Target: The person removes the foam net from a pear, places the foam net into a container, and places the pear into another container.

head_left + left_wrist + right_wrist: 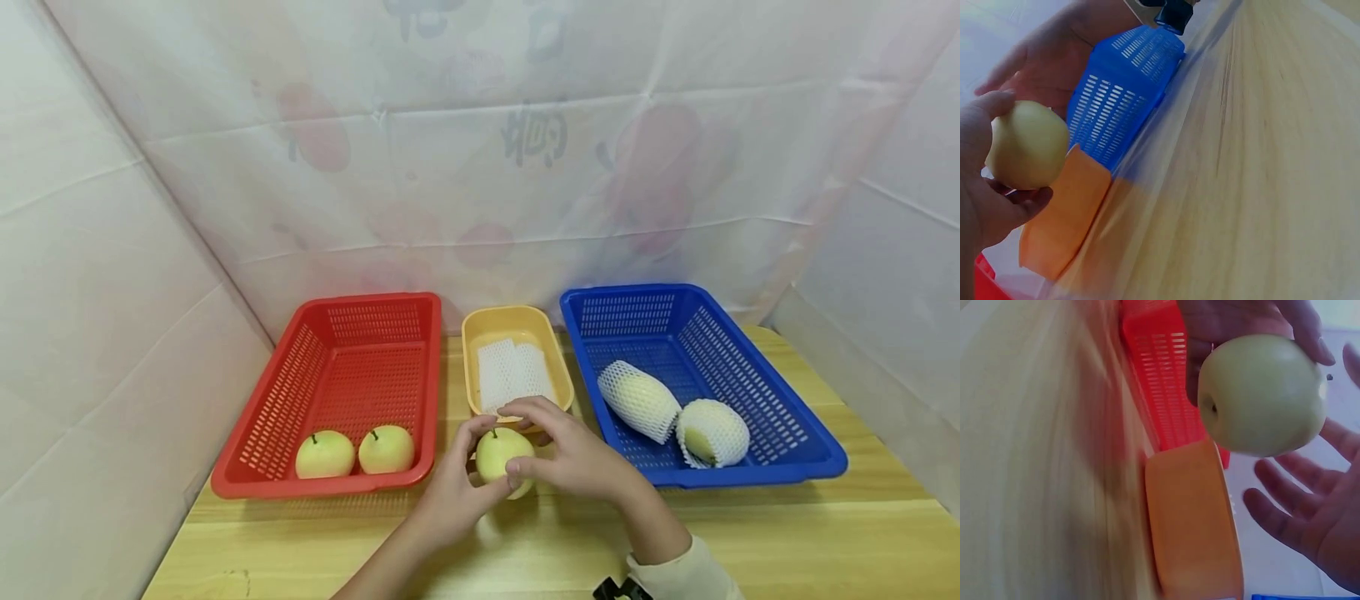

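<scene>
A pale yellow-green pear [498, 454] is held up in front of the yellow tray, stem upward in the head view. My left hand [453, 496] grips it from the left, fingers and thumb curved about the fruit [1029, 147]. Around its right side my right hand [577, 454] is spread; in the right wrist view its fingers [1285, 515] stand apart from the pear [1263, 394]. Two bare pears [325, 455] lie in the red basket [258, 400]. In the blue basket [780, 400] are two pears [637, 400] in white foam nets.
Between the baskets sits the small yellow tray [471, 350], with flat white foam nets [513, 371] in it. Everything stands on a wooden table [840, 542]. White printed cloth [480, 167] hangs behind and at both sides.
</scene>
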`<state>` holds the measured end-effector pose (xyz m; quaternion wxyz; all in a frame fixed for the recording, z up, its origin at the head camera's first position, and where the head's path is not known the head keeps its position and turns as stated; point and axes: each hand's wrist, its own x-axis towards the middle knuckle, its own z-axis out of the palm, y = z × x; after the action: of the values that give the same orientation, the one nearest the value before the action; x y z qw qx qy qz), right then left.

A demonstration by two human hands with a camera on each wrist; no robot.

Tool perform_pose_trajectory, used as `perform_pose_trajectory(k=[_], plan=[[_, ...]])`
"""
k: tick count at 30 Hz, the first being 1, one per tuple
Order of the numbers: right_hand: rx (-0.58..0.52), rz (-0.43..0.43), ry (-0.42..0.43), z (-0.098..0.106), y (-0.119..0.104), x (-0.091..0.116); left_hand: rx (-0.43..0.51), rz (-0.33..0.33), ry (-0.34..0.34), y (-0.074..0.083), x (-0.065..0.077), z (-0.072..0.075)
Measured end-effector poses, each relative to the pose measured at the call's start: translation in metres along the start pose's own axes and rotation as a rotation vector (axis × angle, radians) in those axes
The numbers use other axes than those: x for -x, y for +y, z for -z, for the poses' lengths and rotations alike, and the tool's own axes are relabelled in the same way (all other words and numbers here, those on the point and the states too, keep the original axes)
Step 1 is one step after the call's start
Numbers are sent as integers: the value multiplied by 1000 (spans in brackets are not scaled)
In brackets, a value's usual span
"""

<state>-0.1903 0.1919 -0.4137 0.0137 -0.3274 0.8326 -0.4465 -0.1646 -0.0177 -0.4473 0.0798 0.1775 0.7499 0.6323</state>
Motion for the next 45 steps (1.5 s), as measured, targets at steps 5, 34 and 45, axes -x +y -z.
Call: perform_pose_trajectory(k=[5, 34, 45], plan=[[-106, 2, -100, 0, 1, 0, 85, -19, 21, 6, 1, 2], [-103, 78, 43, -4, -18, -1, -68, -141, 179, 45, 11, 28], [20, 111, 147, 17, -10, 3, -372, -107, 295, 65, 9, 119]])
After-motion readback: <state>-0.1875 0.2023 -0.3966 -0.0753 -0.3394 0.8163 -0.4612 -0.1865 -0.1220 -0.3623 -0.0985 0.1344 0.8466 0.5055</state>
